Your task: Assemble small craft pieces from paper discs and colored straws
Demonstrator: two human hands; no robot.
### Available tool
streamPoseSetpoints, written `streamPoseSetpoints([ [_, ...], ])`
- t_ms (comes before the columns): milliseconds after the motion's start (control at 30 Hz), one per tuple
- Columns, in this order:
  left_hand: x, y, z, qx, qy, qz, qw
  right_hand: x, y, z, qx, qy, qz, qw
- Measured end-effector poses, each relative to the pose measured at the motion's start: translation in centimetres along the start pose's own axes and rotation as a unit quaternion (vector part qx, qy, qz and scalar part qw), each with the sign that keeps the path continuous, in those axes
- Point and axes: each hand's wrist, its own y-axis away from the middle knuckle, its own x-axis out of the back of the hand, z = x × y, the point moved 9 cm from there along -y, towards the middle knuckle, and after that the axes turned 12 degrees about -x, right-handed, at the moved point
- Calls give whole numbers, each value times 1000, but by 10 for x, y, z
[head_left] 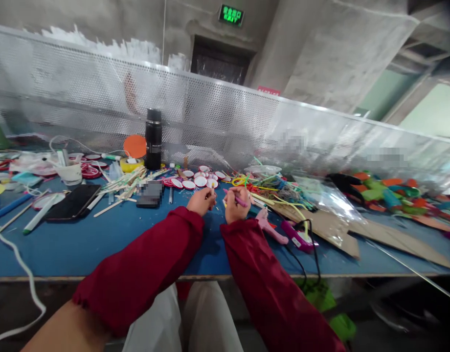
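My left hand [202, 201] is closed in a pinch above the blue table. A small yellowish tip shows at its fingertips, too small to name. A short way to its right, my right hand [236, 205] is wrapped round a slim purple pen-like stick [241, 201]. The two hands face each other, a little apart. Just beyond them lie several round white discs with red rims [200, 182]. To the right of my right hand rests a pink glue gun [269, 227].
Wooden sticks [127, 183], a black phone [74, 203] and a black bottle [153, 139] stand or lie left. Coloured cords [280, 188], a purple device [299, 237] with a black cable and cardboard [320, 227] are right. A perforated metal panel [225, 117] borders the blue table [144, 249].
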Motion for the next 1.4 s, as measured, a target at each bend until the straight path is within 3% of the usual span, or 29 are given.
streamPoseSetpoints([
  [333,-10,3,-4,31,67,-24,997,-8,8,-8,3,13,-34,999],
  [500,-14,4,-17,65,87,-35,993,-15,5,14,-42,-18,-45,998],
  [700,-11,3,-15,56,60,-39,996,-20,4,27,-35,-11,-59,998],
  [1033,-13,5,-6,44,59,-43,996,-22,4,18,-22,-19,-73,997],
  [1400,-14,4,-15,50,64,-47,996,-21,6,10,-19,12,-77,997],
])
